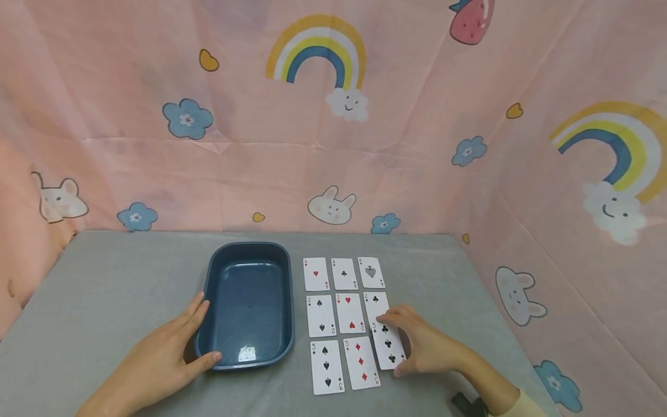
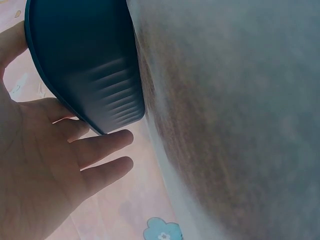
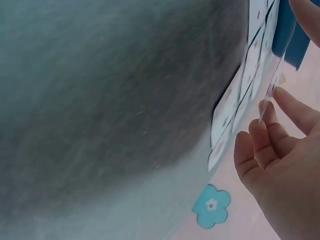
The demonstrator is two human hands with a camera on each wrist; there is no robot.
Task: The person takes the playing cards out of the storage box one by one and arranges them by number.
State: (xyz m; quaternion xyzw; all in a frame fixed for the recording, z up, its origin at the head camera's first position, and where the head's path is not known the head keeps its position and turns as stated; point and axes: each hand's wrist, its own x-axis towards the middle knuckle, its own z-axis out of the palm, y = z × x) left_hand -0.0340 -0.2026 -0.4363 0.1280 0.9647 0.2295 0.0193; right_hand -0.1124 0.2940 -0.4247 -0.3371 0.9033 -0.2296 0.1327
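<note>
My right hand [image 1: 429, 341] pinches a three of clubs playing card [image 1: 388, 346] between thumb and fingers. In the right wrist view this card [image 3: 276, 75] shows nearly edge-on, raised off the table. It overlaps the lower part of the two of clubs [image 1: 375, 304] in the head view. To its left lie the three of diamonds [image 1: 362, 364] and the three of spades [image 1: 326, 368]. My left hand [image 1: 161, 356] rests at the left side and near corner of a dark blue tray [image 1: 290, 324], fingers fairly straight. The left wrist view shows fingertips against the tray's rim [image 2: 60, 100].
Beyond the threes lie the two of spades [image 1: 321, 316] and two of hearts [image 1: 351, 313]. Farther back is a row with the ace of hearts [image 1: 316, 274], ace of clubs [image 1: 345, 274] and ace of spades [image 1: 371, 273]. A pink patterned cloth [image 1: 250, 168] hangs around the grey table [image 1: 130, 278].
</note>
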